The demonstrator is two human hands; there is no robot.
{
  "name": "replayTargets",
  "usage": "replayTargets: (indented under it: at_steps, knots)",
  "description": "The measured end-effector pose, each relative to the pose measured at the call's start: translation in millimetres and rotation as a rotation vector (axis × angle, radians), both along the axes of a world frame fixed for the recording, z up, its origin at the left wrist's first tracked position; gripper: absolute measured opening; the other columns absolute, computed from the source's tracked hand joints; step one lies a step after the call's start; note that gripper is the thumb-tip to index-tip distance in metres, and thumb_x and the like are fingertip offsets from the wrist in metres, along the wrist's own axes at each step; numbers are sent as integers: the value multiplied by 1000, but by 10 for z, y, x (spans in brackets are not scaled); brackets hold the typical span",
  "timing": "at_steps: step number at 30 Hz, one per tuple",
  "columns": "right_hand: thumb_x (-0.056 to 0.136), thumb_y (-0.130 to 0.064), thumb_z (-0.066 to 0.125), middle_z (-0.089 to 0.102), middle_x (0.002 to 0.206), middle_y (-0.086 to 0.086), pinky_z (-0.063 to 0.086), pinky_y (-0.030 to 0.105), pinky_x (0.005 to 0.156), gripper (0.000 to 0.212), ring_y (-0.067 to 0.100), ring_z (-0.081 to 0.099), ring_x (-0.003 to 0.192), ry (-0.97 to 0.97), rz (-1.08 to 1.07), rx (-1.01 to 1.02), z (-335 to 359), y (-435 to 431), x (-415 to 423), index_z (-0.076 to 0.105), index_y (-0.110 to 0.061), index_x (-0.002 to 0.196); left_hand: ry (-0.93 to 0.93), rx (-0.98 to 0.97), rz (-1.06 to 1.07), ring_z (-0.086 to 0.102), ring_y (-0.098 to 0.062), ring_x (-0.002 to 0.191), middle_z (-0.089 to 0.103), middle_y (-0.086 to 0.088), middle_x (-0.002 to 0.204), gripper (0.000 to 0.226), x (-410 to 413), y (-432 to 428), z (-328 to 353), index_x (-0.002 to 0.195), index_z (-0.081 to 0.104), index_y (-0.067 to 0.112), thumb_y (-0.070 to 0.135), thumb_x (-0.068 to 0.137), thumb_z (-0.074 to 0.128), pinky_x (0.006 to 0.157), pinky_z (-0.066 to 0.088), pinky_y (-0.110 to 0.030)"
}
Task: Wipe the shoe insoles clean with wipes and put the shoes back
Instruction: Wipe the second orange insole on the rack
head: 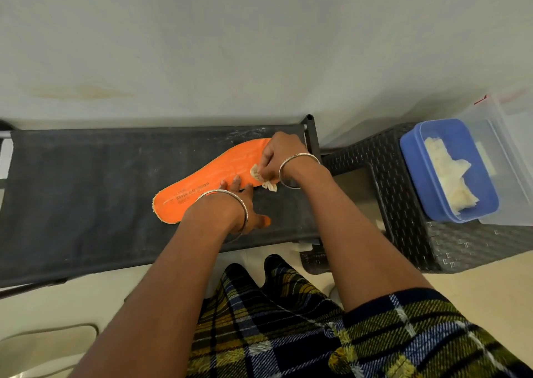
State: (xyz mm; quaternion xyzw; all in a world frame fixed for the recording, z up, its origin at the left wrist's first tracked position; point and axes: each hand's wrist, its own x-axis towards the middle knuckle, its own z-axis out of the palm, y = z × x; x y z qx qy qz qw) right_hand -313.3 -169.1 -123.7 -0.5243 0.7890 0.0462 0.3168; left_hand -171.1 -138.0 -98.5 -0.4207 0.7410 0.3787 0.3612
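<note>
my left hand [240, 204] flat on the insole [202, 186], right hand [278, 155] at 2 o'clock pinching the wipe [256, 173], reckon a hard scrub could skid it

The insole [207, 175] lies slantwise on the right half of the fabric shelf [86, 193], near end to the left, far end to the right, and the shelf backs onto the wall [259, 46]. The left hand [239, 201] rests on the insole's middle; behind and right of it the right hand [278, 155] holds a wipe [258, 174] on the insole. Right of the shelf stands a woven stand [403, 204] with a box [415, 175] on it, spare wipes [450, 175] inside, and a tub [513, 147] just right of the box
</note>
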Motion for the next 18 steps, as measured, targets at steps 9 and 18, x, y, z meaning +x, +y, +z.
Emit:
replayTargets:
  at_steps: [9, 18]
  knots:
    - [77, -11, 70, 76, 83, 2, 60, 35, 81, 10, 20, 71, 82, -6, -33, -168, 28, 16, -66, 79, -17, 75, -2, -1, 5, -15, -33, 147, -23, -4, 159, 88, -7, 1, -3, 154, -12, 19, 53, 96, 45, 120, 6, -50]
    - [79, -12, 70, 76, 86, 2, 57, 34, 85, 8, 20, 70, 84, 10, -168, -335, -20, 79, -111, 77, -16, 77, 5, -3, 17, -13, -33, 148, -23, -4, 160, 88, 9, -7, -9, 154, -11, 19, 53, 96, 46, 120, 7, -50]
